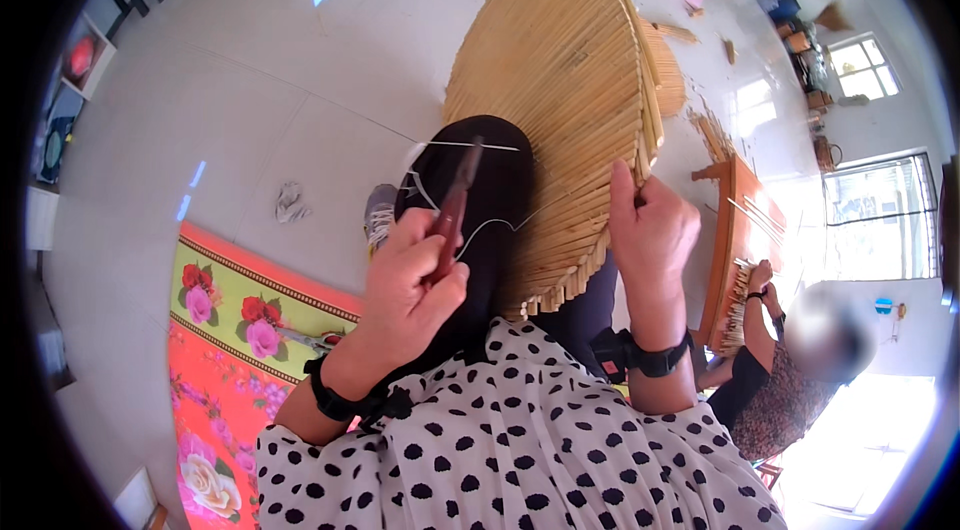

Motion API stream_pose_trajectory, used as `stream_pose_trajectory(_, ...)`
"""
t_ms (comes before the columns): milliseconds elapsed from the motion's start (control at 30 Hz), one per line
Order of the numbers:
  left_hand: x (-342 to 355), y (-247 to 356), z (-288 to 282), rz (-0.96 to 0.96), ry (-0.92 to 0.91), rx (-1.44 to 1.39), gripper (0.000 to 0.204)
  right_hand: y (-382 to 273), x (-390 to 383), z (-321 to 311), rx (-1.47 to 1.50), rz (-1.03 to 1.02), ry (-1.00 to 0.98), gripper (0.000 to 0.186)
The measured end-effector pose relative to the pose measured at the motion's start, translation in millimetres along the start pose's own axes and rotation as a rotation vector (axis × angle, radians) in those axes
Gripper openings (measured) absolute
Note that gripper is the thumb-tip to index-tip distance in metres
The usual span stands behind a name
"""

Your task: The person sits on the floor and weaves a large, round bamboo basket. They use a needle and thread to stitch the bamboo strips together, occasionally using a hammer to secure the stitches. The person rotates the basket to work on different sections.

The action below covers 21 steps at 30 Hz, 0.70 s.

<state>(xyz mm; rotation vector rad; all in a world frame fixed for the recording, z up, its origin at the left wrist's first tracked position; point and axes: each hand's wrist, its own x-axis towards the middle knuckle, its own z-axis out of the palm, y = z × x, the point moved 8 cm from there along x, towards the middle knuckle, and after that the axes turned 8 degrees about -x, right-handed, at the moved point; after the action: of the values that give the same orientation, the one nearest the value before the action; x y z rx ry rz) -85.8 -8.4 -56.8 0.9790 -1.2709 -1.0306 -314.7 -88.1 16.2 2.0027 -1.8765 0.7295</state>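
Note:
A large rounded panel of tightly packed straw-coloured stalks (560,60) leans across my lap. My left hand (405,285) is closed round red-handled pliers (455,210), whose jaws meet a long thin needle (500,147) above my dark-trousered knee. White thread (485,224) loops below the pliers and runs to the panel's face. On the panel's right edge, my right hand (655,235) is closed with the thumb raised along the stalk ends; its curled fingers are partly hidden.
Floral cloth (210,370) lies at lower left, with what looks like scissors (315,338) on it. A crumpled white scrap (290,202) rests on the floor. At right, another person (770,380) works by a wooden bench (735,230); loose stalks (712,138) lie beyond.

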Motion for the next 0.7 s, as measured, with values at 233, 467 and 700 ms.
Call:
stream_pose_trajectory(233,-3,6,22,-0.017,-0.216,-0.106,0.021,-51,5,-49,0.445,-0.249,-0.052,0.025)
stream_pose_trajectory(467,-11,10,23,-0.035,-0.300,-0.052,0.013,-71,-9,-38,0.444,-0.438,-0.094,0.013)
stream_pose_trajectory(700,-63,-94,-81,-0.277,-0.019,0.143,0.019,-47,-16,-41,0.386,-0.514,-0.172,0.016)
